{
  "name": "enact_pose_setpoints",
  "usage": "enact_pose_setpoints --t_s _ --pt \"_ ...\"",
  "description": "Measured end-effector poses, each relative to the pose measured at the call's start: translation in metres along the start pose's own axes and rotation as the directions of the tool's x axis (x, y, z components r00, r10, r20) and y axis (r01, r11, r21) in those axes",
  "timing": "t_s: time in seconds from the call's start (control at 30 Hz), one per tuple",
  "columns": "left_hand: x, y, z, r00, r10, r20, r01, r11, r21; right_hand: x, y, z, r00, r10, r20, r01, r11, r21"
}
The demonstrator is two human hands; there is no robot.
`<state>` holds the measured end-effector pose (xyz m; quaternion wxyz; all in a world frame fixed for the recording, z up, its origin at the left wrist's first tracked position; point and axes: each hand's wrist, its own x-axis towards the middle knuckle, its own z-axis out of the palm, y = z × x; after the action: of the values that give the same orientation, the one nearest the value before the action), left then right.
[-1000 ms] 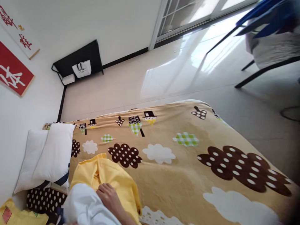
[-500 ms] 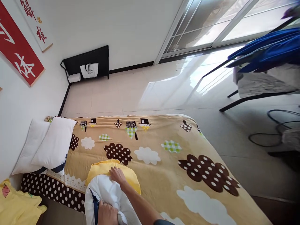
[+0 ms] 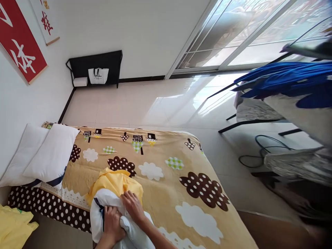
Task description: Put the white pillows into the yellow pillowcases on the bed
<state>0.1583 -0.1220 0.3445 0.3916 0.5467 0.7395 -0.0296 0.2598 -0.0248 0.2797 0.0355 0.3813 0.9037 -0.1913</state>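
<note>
A white pillow (image 3: 96,221) with a dark blue strip lies bunched at the near edge of the bed, its far end against a yellow pillowcase (image 3: 111,181). My left hand (image 3: 113,221) presses into the folded pillow with its fingers curled round the fabric. Just right of it, my right hand (image 3: 132,205) pinches the pillowcase's near edge where it meets the pillow. The pillowcase is crumpled and raised in folds on the bedspread. How far the pillow's end reaches inside it is hidden.
The bed (image 3: 155,148) has a patterned tan cover. Two more white pillows (image 3: 52,152) lie at its left end. Yellow clothing (image 3: 15,224) is at lower left. A black rack (image 3: 77,65) holds a white bag (image 3: 98,76). Blue clothes (image 3: 280,79) hang at right.
My right hand has gone from lying on top of the yellow pillowcase to gripping its near edge. The pillowcase has bunched up, and my left hand has moved up with the pillow.
</note>
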Motion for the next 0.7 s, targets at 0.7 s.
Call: enact_pose_setpoints --t_s 0.7 --pt "0.007 0.019 -0.043 0.993 -0.115 0.033 0.117 0.992 -0.04 -0.078 0.033 -0.02 0.928 0.362 0.085 -0.349 0.769 0.536"
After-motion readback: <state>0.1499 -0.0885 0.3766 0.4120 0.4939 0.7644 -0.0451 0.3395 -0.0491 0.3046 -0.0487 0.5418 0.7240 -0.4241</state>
